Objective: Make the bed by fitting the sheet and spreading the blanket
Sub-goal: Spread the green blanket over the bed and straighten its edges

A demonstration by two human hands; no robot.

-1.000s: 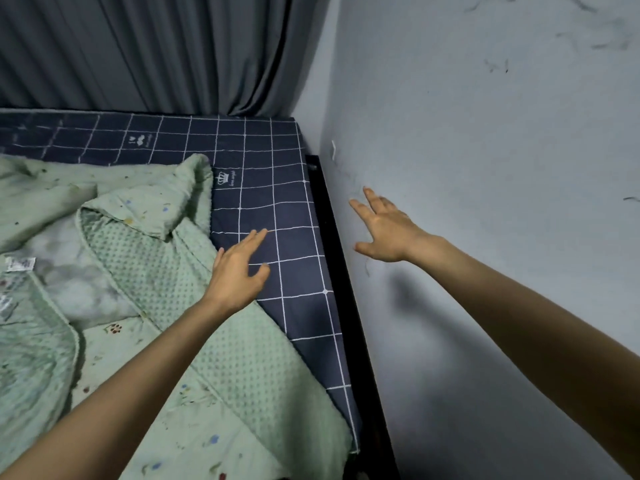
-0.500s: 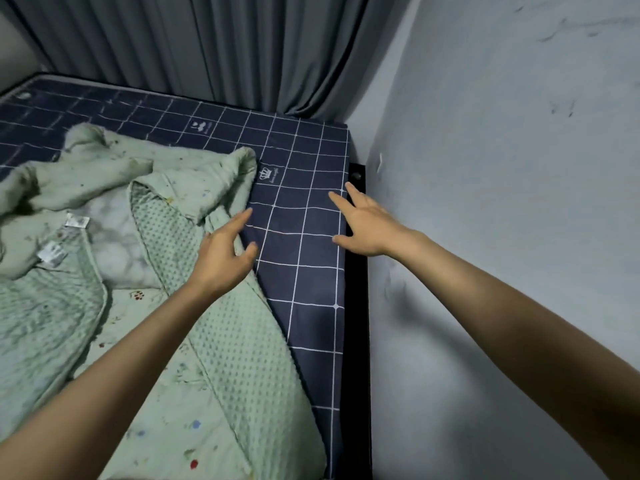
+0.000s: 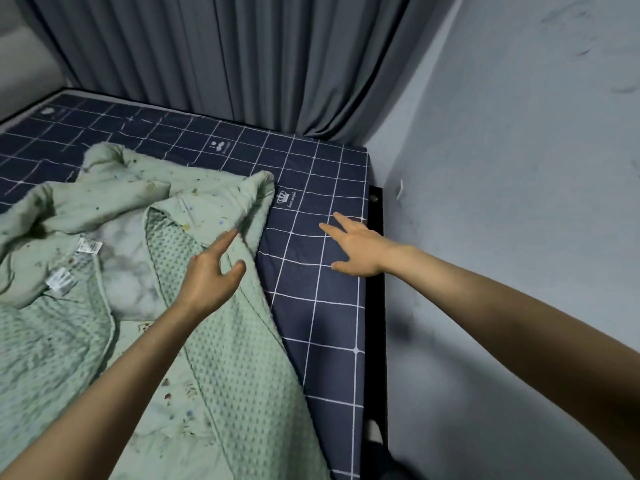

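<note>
blanket: bunched on sheet, left part of bed
sheet: bare strip right of blanket
wall: right of bed
curtain: behind bed

The sheet, navy with a white grid, lies flat and smooth over the mattress, apparently fitted at the 1 o'clock corner. The pale green blanket lies rumpled on it toward 9 o'clock, one edge folded back showing a dotted underside.
</note>
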